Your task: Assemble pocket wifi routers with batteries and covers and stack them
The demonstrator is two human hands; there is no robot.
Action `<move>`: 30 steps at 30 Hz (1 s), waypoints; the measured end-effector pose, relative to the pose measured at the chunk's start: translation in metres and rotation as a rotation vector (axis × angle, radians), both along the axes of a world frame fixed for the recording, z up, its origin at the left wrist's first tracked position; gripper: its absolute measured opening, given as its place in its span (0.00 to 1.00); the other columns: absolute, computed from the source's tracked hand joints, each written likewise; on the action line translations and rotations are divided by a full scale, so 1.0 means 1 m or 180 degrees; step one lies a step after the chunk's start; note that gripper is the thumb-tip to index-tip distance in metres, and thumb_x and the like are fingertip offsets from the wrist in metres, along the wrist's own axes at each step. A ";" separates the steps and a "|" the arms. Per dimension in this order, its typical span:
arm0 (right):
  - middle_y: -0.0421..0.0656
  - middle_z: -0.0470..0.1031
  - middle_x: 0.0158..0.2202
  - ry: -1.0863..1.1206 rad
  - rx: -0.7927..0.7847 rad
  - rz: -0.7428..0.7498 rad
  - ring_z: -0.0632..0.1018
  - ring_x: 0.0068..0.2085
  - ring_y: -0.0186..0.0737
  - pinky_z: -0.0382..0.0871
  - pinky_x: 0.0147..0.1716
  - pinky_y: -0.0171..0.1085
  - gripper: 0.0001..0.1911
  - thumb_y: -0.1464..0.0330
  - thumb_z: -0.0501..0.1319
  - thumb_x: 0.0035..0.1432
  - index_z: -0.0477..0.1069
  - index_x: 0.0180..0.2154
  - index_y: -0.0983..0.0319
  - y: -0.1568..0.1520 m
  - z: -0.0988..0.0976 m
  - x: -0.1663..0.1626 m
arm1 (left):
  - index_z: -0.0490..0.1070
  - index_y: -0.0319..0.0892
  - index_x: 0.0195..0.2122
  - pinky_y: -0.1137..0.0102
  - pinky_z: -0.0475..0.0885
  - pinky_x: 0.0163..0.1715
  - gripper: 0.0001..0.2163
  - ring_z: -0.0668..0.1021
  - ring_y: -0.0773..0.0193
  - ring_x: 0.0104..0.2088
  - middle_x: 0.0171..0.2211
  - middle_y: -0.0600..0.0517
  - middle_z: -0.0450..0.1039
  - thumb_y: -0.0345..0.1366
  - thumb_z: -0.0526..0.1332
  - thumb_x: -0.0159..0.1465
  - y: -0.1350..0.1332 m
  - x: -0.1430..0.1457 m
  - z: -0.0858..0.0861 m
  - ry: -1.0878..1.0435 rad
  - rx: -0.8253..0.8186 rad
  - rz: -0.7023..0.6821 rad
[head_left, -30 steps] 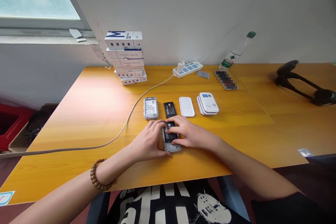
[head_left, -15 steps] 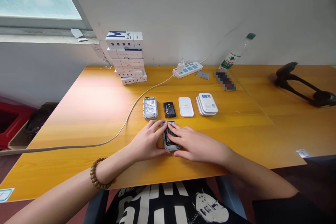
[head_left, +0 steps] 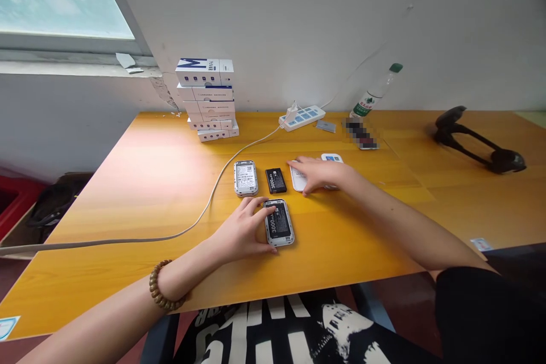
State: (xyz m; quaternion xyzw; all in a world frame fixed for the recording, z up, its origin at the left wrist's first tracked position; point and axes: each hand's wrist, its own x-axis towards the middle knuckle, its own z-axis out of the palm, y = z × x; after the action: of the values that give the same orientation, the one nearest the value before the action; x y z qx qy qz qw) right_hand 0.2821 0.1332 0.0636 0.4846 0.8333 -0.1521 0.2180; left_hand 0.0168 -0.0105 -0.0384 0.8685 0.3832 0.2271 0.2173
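Device casing (head_left: 279, 237), battery (head_left: 280, 222) inside, left hand (head_left: 241, 229) touching

Pocket Wi-Fi unit (head_left: 278, 242) lying flat on the tabletop (head_left: 140, 222), cover off, black 3000 mAh battery (head_left: 279, 222) seated in its silver-edged bay, left hand (head_left: 241, 230) at its edge. White back cover (head_left: 298, 182) lies flat just ahead, right hand (head_left: 318, 175) on it. White unit stack (head_left: 331, 157) sits behind, mostly hidden, seemingly touching the cover.
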 end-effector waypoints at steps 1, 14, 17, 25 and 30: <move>0.57 0.66 0.70 0.0039 0.0018 0.0020 0.72 0.67 0.70 0.71 0.63 0.56 0.58 0.63 0.77 0.47 0.56 0.75 0.56 0.000 -0.001 0.000 | 0.67 0.44 0.66 0.35 0.75 0.61 0.43 0.72 0.34 0.64 0.66 0.34 0.66 0.55 0.78 0.55 0.000 0.000 0.001 -0.0005 -0.0023 -0.0003; 0.55 0.55 0.74 0.2710 -0.0543 0.0262 0.71 0.68 0.58 0.69 0.66 0.55 0.53 0.56 0.78 0.52 0.51 0.70 0.52 -0.085 -0.022 0.000 | 0.47 0.46 0.75 0.38 0.79 0.57 0.60 0.75 0.33 0.63 0.67 0.34 0.67 0.49 0.83 0.48 0.001 0.003 0.002 -0.0601 -0.0315 0.0249; 0.57 0.54 0.74 0.2597 -0.0494 0.0381 0.62 0.74 0.61 0.63 0.70 0.58 0.51 0.57 0.77 0.53 0.52 0.69 0.55 -0.100 -0.041 -0.002 | 0.46 0.46 0.76 0.39 0.79 0.57 0.60 0.74 0.34 0.63 0.67 0.35 0.67 0.48 0.82 0.49 0.001 0.003 0.001 -0.0563 -0.0313 0.0247; 0.59 0.53 0.75 0.2096 -0.0068 0.0663 0.55 0.77 0.65 0.60 0.71 0.64 0.48 0.55 0.76 0.56 0.56 0.70 0.56 -0.110 -0.044 -0.003 | 0.51 0.44 0.74 0.36 0.76 0.58 0.57 0.73 0.32 0.63 0.66 0.34 0.68 0.51 0.81 0.49 0.002 0.004 0.002 -0.0401 -0.0268 0.0240; 0.56 0.58 0.72 0.2130 0.0044 0.0618 0.61 0.74 0.67 0.64 0.68 0.65 0.49 0.52 0.76 0.56 0.57 0.71 0.53 -0.112 -0.047 -0.003 | 0.50 0.47 0.74 0.36 0.74 0.60 0.56 0.71 0.32 0.65 0.67 0.36 0.67 0.52 0.81 0.51 0.002 0.003 0.004 -0.0340 -0.0291 0.0190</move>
State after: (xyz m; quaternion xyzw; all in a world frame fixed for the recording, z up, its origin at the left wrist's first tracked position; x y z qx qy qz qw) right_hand 0.2792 0.0207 0.0166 0.3278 0.9019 -0.2755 -0.0572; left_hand 0.0198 -0.0084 -0.0345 0.8326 0.4067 0.2617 0.2700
